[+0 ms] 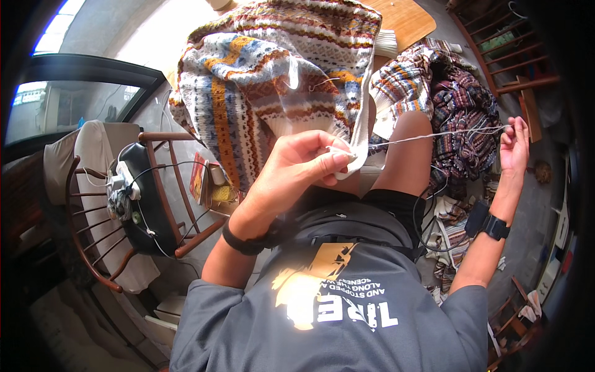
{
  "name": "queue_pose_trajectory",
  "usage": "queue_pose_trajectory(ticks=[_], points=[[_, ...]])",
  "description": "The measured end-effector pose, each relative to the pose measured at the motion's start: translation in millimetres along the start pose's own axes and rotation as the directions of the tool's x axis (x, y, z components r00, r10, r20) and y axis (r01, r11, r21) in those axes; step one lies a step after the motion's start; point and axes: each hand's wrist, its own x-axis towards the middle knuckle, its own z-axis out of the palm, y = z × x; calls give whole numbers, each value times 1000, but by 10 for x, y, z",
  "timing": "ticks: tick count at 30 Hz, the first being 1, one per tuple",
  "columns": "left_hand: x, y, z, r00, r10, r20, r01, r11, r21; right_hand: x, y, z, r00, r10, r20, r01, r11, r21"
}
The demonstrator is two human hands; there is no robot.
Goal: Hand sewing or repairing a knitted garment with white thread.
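Your left hand (296, 162) pinched the white edge (361, 121) of the knit (226, 115), spread before you; your right hand (515, 146), fingertips together, gripped the yarn (427, 135), stretched nearly straight between both.

Chair (155, 226) left of knitwear (248, 77)

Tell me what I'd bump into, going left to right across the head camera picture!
Brown wooden spindle-backed chair → the person's bare left hand → thin pale grey strand of yarn → the person's bare right hand.
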Motion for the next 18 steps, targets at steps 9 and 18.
queue_pose_trajectory(ticks=[9, 18], points=[[43, 25, 108, 1000, -9, -17, 8, 999, -31, -1756, -94, 2176, 679, 30, 733, 499, 713, -492], [11, 5, 150, 995, 8, -100, -8, 1000, 8, -1997, -10, 2577, 545, -117, 830, 767, 469, -437]])
